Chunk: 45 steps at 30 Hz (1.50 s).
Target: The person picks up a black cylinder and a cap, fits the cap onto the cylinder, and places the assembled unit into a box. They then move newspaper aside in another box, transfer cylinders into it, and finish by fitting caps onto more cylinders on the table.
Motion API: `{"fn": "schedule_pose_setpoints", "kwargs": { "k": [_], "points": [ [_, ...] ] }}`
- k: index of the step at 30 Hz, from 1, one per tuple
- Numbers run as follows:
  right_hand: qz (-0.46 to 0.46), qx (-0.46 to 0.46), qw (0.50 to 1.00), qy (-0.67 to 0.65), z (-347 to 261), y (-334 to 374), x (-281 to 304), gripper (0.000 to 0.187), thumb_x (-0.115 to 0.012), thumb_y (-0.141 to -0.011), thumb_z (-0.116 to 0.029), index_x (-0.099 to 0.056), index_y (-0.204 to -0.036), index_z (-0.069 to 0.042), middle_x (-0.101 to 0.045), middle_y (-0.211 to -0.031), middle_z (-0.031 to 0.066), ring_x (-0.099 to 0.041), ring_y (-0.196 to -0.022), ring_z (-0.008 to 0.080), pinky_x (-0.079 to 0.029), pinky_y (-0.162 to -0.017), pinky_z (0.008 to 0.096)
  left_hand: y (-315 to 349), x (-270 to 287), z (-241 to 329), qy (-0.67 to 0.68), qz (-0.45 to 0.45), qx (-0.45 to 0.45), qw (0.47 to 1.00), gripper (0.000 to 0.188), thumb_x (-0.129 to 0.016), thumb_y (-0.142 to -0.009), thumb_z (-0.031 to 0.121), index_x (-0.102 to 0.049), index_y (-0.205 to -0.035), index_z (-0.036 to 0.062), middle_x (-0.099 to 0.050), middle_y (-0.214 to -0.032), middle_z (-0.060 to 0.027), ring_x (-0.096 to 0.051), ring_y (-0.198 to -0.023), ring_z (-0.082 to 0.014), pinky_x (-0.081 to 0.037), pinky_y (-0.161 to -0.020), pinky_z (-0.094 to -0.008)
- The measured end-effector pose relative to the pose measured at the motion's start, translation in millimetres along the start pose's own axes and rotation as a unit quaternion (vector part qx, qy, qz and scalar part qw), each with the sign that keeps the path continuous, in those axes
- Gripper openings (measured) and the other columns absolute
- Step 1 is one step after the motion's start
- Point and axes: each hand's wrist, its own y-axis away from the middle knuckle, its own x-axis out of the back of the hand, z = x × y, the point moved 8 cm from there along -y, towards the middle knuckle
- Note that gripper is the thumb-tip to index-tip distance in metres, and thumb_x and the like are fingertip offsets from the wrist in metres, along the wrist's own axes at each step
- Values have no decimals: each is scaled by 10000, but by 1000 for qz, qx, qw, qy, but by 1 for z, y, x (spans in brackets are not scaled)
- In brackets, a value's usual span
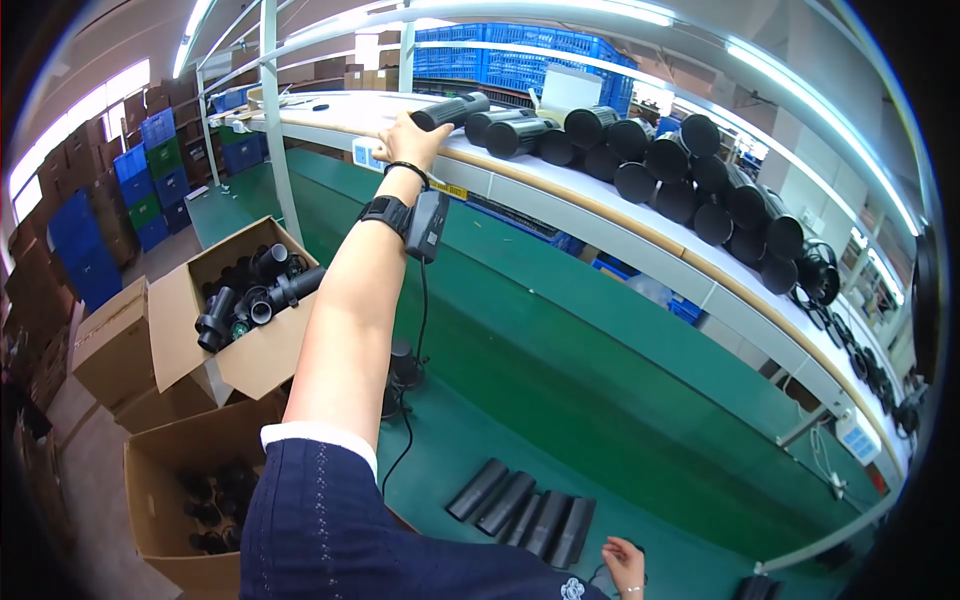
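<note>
— Black tube (450, 110), is that what the left hand (408, 138) grips?
— Yes, fingers wrapped around it, upper centre of the frame, on the white shelf (560, 190). It's a matte, ribbed cylinder, long axis running left to right, far end aimed at the stacked black tubes (690, 170).
— Right hand (625, 565)?
— Bottom edge, resting loosely open beside four flat black sleeves (525, 515), holding nothing.

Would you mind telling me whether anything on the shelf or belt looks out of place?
Nothing stands out. The black tubes lie stacked on the shelf, the left hand grips one, and four flat pieces sit side by side.
</note>
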Motion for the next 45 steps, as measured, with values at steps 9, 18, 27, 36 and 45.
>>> {"fn": "schedule_pose_setpoints", "kwargs": {
  "k": [9,18,27,36,45],
  "points": [
    [-4,-5,999,36,6,-9,7,333,-677,-795,8,-617,-1121,27,-658,-924,85,-622,-828,127,-523,-698,241,5,37,17,238,76,-102,963,614,-810,-640,456,-633,-1050,34,-707,-932,-100,-661,-875,-236,-379,-897,-398],
    [2,-3,999,54,-10,-21,4,315,-661,-796,10,-618,-1106,34,-668,-923,94,-630,-832,131,-514,-736,245,26,4,109,63,13,-77,995,617,-760,-626,509,-663,-1068,90,-678,-1024,-166,-594,-1046,-333,-242,-974,-531],
    [34,7,999,18,27,18,24,303,-671,-793,22,-623,-1092,36,-658,-881,86,-618,-773,119,-517,-682,240,15,-35,96,125,-219,-103,962,925,-762,-568,628,-533,-1227,22,-606,-1158,-210,-490,-1178,-364,-272,-985,-515],
    [75,66,984,148,10,13,40,219,-612,-807,-18,-649,-1020,10,-672,-904,111,-632,-783,173,-518,-711,294,158,42,93,547,-27,-170,820,206,-631,-862,91,-547,-1032,9,-581,-892,-91,-558,-832,-164,-460,-746,-270],
    [14,-123,978,167,63,-39,-33,530,-730,-780,-378,-598,-1100,24,-678,-832,159,-666,-778,244,-523,-722,343,589,-43,-87,278,-691,170,645,110,-603,-888,123,-649,-935,35,-649,-816,-31,-602,-738,-102,-486,-666,-239]
  ]
}}
